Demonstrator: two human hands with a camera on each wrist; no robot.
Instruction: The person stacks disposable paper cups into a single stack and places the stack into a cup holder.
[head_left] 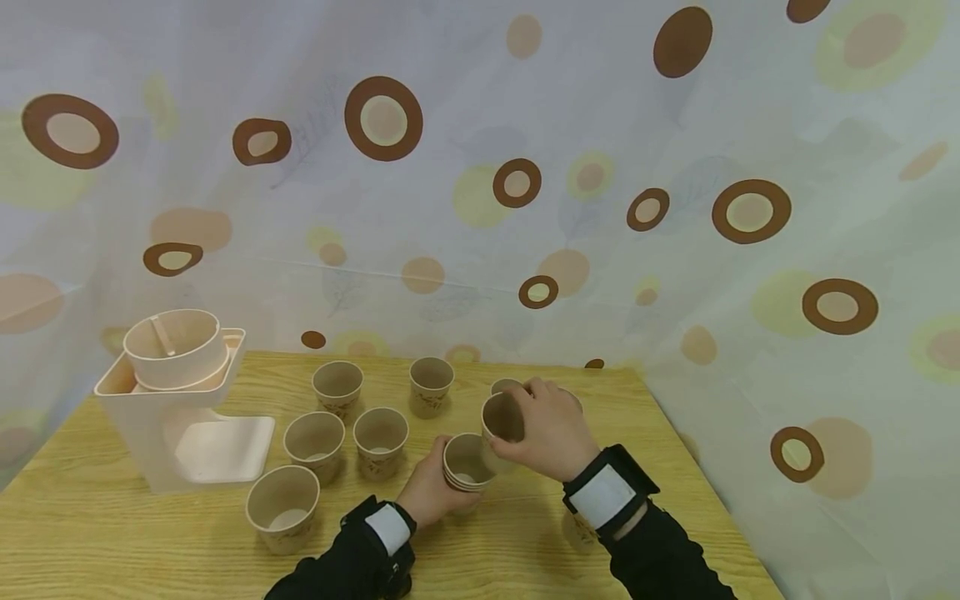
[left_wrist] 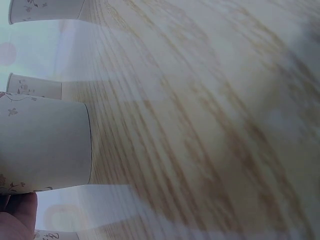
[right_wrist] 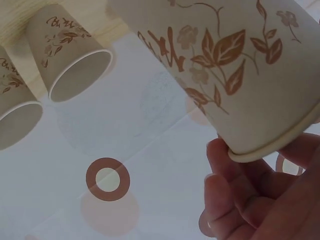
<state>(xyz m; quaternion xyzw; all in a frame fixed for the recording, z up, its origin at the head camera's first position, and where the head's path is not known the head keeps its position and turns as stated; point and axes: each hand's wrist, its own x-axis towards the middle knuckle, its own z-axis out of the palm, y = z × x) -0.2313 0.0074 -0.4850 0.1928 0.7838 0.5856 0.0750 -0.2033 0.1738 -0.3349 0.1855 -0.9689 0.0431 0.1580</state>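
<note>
Near the table's middle, my left hand grips a small stack of nested paper cups; several rims show one under another. Beside it on the right, my right hand holds a single paper cup by its rim, tilted and slightly higher than the stack. Brown leaves and flowers are printed on this held cup in the right wrist view, with the right fingers at its rim. The left wrist view shows the stack's side close to the wood surface, a fingertip against it.
Several separate paper cups stand left of my hands, including a near cup and a far cup. Others are partly hidden by my right hand and forearm, such as one cup. A white plastic stand holds a round container at left.
</note>
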